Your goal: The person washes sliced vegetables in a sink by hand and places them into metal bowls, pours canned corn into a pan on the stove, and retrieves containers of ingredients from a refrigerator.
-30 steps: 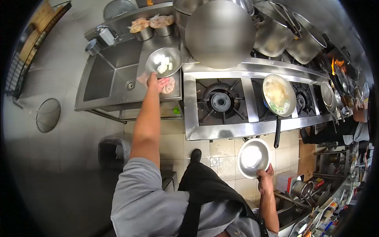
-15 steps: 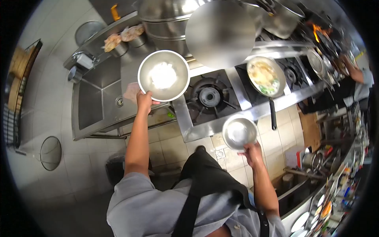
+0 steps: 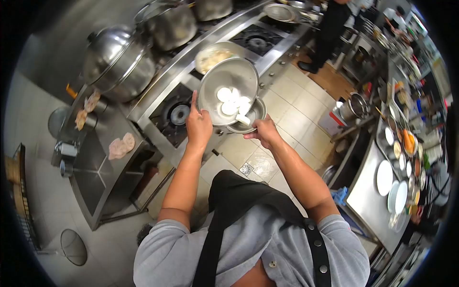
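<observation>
My left hand (image 3: 199, 125) grips the near left rim of a large metal bowl (image 3: 213, 88), which is tilted toward the right. Several white pieces (image 3: 230, 99) lie in its lower right part, one of them at the rim. Under that rim is a smaller metal bowl (image 3: 258, 111), held at its right edge by my right hand (image 3: 266, 131). The large bowl hides much of the smaller one. Just beyond the bowls, a pan with food in it (image 3: 210, 58) sits on the stove, partly covered.
The stove (image 3: 282, 51) runs from the left up to the top right, with large pots (image 3: 167, 26) behind it. A metal sink counter (image 3: 125, 162) is at left. Plates (image 3: 384, 178) stand on the right counter. Another person's dark-trousered legs (image 3: 330, 31) are beyond.
The view has turned toward the right. My left hand has brought the large bowl over the small one and tilted it, and the white pieces have slid to its lower side.
</observation>
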Motion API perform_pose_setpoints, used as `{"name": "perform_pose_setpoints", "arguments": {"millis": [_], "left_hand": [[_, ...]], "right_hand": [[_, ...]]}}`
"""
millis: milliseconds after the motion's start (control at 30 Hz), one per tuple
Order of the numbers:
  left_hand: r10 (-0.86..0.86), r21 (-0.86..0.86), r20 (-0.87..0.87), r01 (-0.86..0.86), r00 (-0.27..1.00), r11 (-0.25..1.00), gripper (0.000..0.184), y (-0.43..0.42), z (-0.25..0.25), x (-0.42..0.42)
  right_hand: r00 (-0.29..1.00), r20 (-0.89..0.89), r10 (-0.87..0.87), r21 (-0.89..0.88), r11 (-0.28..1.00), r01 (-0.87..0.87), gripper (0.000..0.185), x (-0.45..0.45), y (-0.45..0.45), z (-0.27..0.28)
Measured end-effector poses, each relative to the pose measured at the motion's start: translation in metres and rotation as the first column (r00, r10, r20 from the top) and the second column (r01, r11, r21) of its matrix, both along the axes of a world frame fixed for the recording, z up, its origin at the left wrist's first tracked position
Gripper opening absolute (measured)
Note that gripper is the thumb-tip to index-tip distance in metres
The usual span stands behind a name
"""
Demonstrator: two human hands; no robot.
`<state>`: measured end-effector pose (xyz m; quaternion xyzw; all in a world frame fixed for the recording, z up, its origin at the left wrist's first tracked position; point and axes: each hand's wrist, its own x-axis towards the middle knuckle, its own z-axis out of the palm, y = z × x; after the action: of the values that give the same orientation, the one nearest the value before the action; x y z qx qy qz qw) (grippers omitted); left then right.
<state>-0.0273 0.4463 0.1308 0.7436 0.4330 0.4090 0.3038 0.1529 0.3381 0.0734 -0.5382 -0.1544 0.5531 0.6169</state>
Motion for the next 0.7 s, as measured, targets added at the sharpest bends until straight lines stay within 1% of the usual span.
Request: {"name": "perform_pose_setpoints", "arguments": {"millis": [33, 67, 133, 167, 200, 267, 300, 333, 367, 400, 433, 467, 533, 567, 633, 667, 700], "left_hand": [[-0.044, 0.182, -0.053, 0.053, 0.998, 0.982, 0.059, -0.015, 0.006, 0.018], [-0.061, 0.132, -0.119, 0.077, 0.991, 0.988, 0.061, -0.035, 0.015, 0.035], [-0.145, 0.360, -0.108, 0.175, 0.984, 0.916, 0.064, -0.066, 0.023, 0.070], [-0.184, 0.470, -0.104, 0.211, 0.977, 0.857, 0.066, -0.080, 0.027, 0.085], [-0.226, 0.455, -0.124, 0.258, 0.966, 0.852, 0.067, -0.091, 0.027, 0.100], [-0.298, 0.565, -0.122, 0.313, 0.947, 0.763, 0.066, -0.109, 0.026, 0.127], [-0.337, 0.614, -0.123, 0.338, 0.933, 0.713, 0.066, -0.117, 0.028, 0.142], [-0.389, 0.657, -0.104, 0.357, 0.915, 0.664, 0.061, -0.127, 0.031, 0.156], [-0.436, 0.675, -0.095, 0.380, 0.895, 0.632, 0.061, -0.134, 0.033, 0.172], [-0.482, 0.690, -0.090, 0.403, 0.872, 0.601, 0.060, -0.140, 0.034, 0.189], [-0.525, 0.700, -0.086, 0.426, 0.847, 0.573, 0.060, -0.146, 0.032, 0.203], [-0.540, 0.601, -0.120, 0.494, 0.833, 0.629, 0.061, -0.151, 0.026, 0.215], [-0.592, 0.630, -0.076, 0.499, 0.802, 0.595, 0.062, -0.163, 0.026, 0.239], [-0.622, 0.647, -0.047, 0.498, 0.782, 0.578, 0.063, -0.167, 0.027, 0.255], [-0.656, 0.581, 0.034, 0.519, 0.754, 0.626, 0.066, -0.172, 0.017, 0.276], [-0.667, 0.559, 0.087, 0.518, 0.740, 0.648, 0.063, -0.174, 0.015, 0.288], [-0.646, 0.370, 0.172, 0.559, 0.744, 0.742, 0.053, -0.168, 0.000, 0.297]], "right_hand": [[0.999, -0.018, -0.047, 0.017, 0.999, 0.047, 0.053, 0.012, -0.018, -0.001], [0.997, -0.057, -0.047, 0.004, 0.999, 0.047, 0.056, 0.027, -0.036, 0.000], [0.991, -0.081, -0.107, 0.059, 0.992, 0.112, 0.056, 0.050, -0.071, 0.001], [0.987, -0.094, -0.133, 0.089, 0.986, 0.142, 0.056, 0.060, -0.088, 0.004], [0.980, -0.092, -0.178, 0.090, 0.978, 0.186, 0.056, 0.070, -0.104, 0.007], [0.958, -0.091, -0.273, 0.096, 0.955, 0.281, 0.055, 0.090, -0.134, 0.015], [0.951, -0.097, -0.295, 0.123, 0.944, 0.306, 0.054, 0.102, -0.148, 0.018], [0.942, -0.105, -0.317, 0.144, 0.933, 0.330, 0.053, 0.112, -0.162, 0.019], [0.933, -0.116, -0.339, 0.161, 0.921, 0.355, 0.052, 0.119, -0.175, 0.018], [0.920, -0.100, -0.378, 0.159, 0.907, 0.390, 0.052, 0.123, -0.191, 0.029], [0.900, -0.103, -0.424, 0.156, 0.887, 0.435, 0.051, 0.129, -0.202, 0.025], [0.878, -0.104, -0.467, 0.149, 0.865, 0.478, 0.049, 0.135, -0.212, 0.021], [0.843, -0.087, -0.531, 0.153, 0.829, 0.538, 0.048, 0.147, -0.234, 0.011], [0.816, -0.107, -0.568, 0.110, 0.809, 0.577, 0.048, 0.151, -0.243, 0.006], [0.740, -0.135, -0.659, 0.023, 0.745, 0.667, 0.049, 0.162, -0.259, -0.006], [0.743, -0.154, -0.652, 0.075, 0.742, 0.666, 0.052, 0.170, -0.267, -0.021], [0.746, -0.168, -0.644, 0.124, 0.737, 0.664, 0.055, 0.176, -0.276, -0.036]]}}
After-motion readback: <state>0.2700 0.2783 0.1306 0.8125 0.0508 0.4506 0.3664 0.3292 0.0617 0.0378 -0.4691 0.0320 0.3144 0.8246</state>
